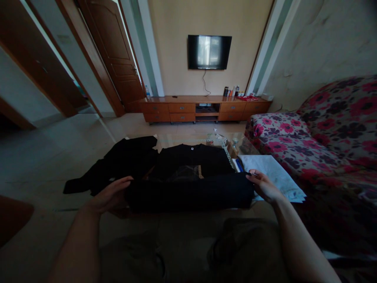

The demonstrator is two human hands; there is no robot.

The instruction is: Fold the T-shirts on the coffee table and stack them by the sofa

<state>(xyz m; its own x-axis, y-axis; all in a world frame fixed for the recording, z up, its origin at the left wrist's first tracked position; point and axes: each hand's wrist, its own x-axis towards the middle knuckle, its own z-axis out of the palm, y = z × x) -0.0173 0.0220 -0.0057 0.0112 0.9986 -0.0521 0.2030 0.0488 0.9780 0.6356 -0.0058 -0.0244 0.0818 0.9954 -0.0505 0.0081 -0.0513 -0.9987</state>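
Note:
A black T-shirt [191, 193] lies across a glass coffee table, its neckline with a small white label at the far side. Its near part is raised and folded over, stretched between my two hands. My left hand [113, 192] pinches the left corner of this fold, fingers closed. At the opposite corner, my right hand [263, 184] grips the cloth between thumb and fingers. Just beyond the fold, a clear plastic bag [185, 173] with a tan strip rests on the shirt. Another black garment [123, 157] lies loosely to the left.
White sheets [272, 175] and a blue object [239, 165] lie at the table's right. A small glass [235, 142] stands farther back. The flowered sofa [294, 137] borders the right side. Beyond are a low wooden cabinet [182, 111] and a wall-mounted television [209, 52].

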